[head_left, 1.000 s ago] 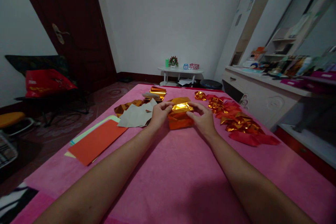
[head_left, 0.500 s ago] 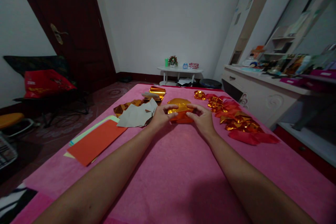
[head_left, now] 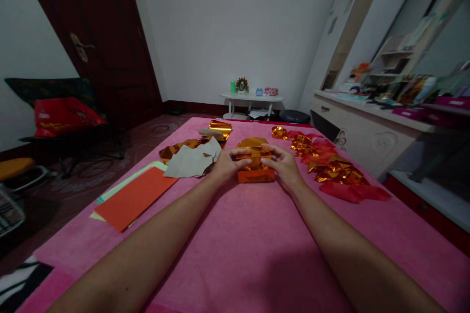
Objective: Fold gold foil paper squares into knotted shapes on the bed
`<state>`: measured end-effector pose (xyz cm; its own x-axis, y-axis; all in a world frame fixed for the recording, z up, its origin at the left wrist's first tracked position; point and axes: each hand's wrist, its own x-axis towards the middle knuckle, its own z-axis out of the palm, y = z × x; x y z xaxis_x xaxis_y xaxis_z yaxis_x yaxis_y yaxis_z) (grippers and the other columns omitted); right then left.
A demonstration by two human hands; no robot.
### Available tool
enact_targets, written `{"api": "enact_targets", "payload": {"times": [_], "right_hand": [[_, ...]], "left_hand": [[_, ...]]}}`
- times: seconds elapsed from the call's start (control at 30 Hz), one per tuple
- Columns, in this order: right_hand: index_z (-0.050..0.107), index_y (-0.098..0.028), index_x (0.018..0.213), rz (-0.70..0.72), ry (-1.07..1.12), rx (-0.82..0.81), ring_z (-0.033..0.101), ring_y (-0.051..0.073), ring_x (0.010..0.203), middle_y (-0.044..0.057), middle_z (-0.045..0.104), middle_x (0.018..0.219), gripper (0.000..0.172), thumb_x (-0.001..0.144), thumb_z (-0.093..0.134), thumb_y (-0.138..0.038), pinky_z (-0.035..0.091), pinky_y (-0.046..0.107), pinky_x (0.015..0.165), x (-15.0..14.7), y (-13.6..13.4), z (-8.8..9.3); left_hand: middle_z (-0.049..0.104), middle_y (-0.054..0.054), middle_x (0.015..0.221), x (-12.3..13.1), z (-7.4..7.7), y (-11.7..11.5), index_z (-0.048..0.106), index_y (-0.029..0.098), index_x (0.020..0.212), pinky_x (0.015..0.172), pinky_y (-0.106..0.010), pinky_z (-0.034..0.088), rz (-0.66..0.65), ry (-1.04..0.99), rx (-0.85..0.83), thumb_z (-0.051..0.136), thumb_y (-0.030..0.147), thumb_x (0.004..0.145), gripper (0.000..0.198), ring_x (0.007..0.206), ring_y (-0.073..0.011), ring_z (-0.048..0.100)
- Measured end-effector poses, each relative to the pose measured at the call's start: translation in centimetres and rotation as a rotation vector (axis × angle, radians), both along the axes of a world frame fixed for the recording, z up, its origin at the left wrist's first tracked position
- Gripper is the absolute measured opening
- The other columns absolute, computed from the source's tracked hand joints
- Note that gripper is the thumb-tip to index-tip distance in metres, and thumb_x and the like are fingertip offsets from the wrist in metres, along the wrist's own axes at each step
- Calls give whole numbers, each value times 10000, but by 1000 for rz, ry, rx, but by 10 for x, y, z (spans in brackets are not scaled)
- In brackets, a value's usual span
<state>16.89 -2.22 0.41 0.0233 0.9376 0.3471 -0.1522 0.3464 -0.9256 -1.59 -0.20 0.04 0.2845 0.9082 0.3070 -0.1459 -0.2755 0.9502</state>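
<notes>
Held L hand (head_left: 223, 166) opp. R hand (head_left: 286, 166) w/ arms (head_left: 171, 227) stretched fwd & angled in; clamped fingers (head_left: 241, 152) of both on gold foil (head_left: 256, 175), mid pink cloth (head_left: 242, 239), nr torn grey paper (head_left: 191, 160).

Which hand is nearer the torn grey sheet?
Left. The left hand is close beside the torn grey sheet's right edge; whether they touch is unclear. The right hand is farther right, at the opposite side of the gold foil.

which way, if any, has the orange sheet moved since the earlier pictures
No: against the left edge of the pink cloth, the orange sheet lies in the same place, shifted neither way.
</notes>
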Motion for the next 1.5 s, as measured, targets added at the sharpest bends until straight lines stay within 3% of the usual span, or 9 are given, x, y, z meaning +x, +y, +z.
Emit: {"api": "enact_targets", "payload": {"times": [0.23,0.47,0.6,0.7,0.87,1.07,1.23,1.5], "right_hand": [[683,-195,997,27,10,-80,666,208,865,57,710,992,435,572,773,-226,527,356,780,-2,-3,2],[713,-185,923,-39,-38,-88,665,186,737,48,721,881,347,600,768,-298,525,342,715,-1,-3,1],[694,-208,989,88,-46,-94,665,201,842,53,705,1011,458,543,794,-232,522,360,774,1,-2,-2],[698,-206,990,121,-83,-71,650,205,915,56,687,1077,447,551,777,-203,506,365,829,1,-2,-4],[719,-189,921,55,-95,-92,661,198,837,62,713,989,341,584,755,-237,507,379,819,-2,-2,-5],[730,-182,869,-19,-123,-67,653,199,799,56,723,899,316,585,763,-317,506,384,801,-2,-2,-4],[732,-181,860,-45,-70,-72,643,190,765,50,723,853,312,608,749,-365,502,370,778,-3,-1,-5],[702,-175,787,-192,-43,-21,603,145,666,13,680,748,273,570,775,-324,491,306,688,-2,2,-6]], "left_hand": [[674,-128,1085,-2,3,-2,692,134,1057,824,-368,505,39,67,85,759,238,629,446,911,-237,641],[684,-114,1065,-2,2,-2,704,155,1030,858,-354,494,96,85,128,746,249,647,397,952,-240,634],[680,-105,1086,-2,2,-1,675,156,1094,849,-344,496,83,51,89,765,210,608,497,953,-237,634],[672,-119,1100,-2,1,-1,641,134,1151,822,-337,504,49,16,28,772,202,593,577,929,-232,641],[686,-120,1068,0,-1,-1,646,128,1142,826,-353,502,16,22,-3,769,206,598,563,894,-224,648],[723,-95,873,0,-5,3,735,134,906,736,-323,505,144,104,80,732,314,657,307,775,-202,649],[718,-85,773,1,2,-4,748,131,805,647,-285,480,223,123,127,675,357,720,252,673,-174,628],[710,-70,773,1,-3,-2,735,130,839,638,-276,479,226,90,123,698,349,695,265,668,-160,621]]}}
